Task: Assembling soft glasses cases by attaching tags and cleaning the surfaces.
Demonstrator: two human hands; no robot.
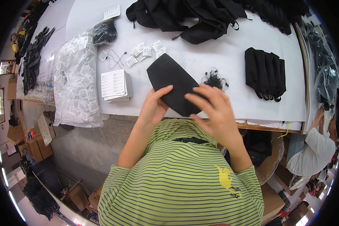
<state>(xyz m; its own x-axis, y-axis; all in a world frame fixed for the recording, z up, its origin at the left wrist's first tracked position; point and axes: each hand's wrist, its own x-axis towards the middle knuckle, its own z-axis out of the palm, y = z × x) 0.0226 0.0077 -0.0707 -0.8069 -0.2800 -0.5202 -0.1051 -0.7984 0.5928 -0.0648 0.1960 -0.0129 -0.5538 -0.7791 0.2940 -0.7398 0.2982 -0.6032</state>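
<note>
A flat black fabric pouch [169,77] is tilted in front of my body, above the near edge of the table. My left hand [154,106] grips its lower left side, thumb on top and fingers underneath. Over the pouch's right end hovers my right hand [214,109], its fingers spread and slightly blurred; whether the fingertips touch the fabric is hard to tell. Beyond the pouch lie several small white labels [140,52]. A tangle of thin black strings [214,80] is just right of it, and a stack of printed white cards [115,86] stands to the left.
A large clear bag of white labels [77,81] hangs over the table's front edge at left. Several black pouches [264,73] stand in a row at right. Black fabric goods [188,19] are heaped at the back. Another person's sleeve [312,152] shows at far right.
</note>
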